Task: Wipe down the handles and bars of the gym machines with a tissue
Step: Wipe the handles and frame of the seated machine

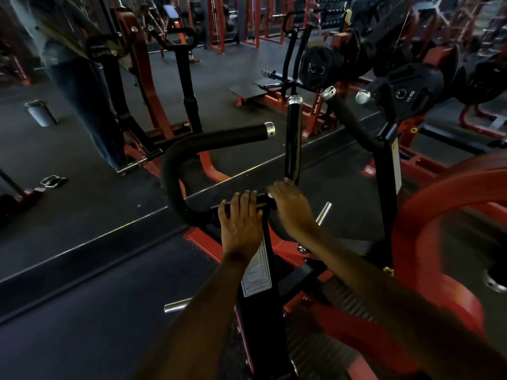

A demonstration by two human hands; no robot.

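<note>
A black and red gym machine stands in front of me. My left hand (241, 223) grips the black crossbar (263, 200) at the top of its upright post, fingers curled over it. My right hand (292, 209) wraps the base of a glossy black upright handle (293, 138) with a chrome cap. A small pale edge, apparently the tissue (270, 193), shows at my right fingertips; the rest of it is hidden under the hand. A curved padded handle (192, 149) loops out to the left, and another padded handle (347, 115) rises at the right.
Black weight plates (411, 86) hang on pegs at the upper right. A thick red frame tube (439, 201) curves at my right. Chrome pegs (323, 212) stick out below the handles. More red machines and a grey bin (41, 113) stand on the dark floor at the left.
</note>
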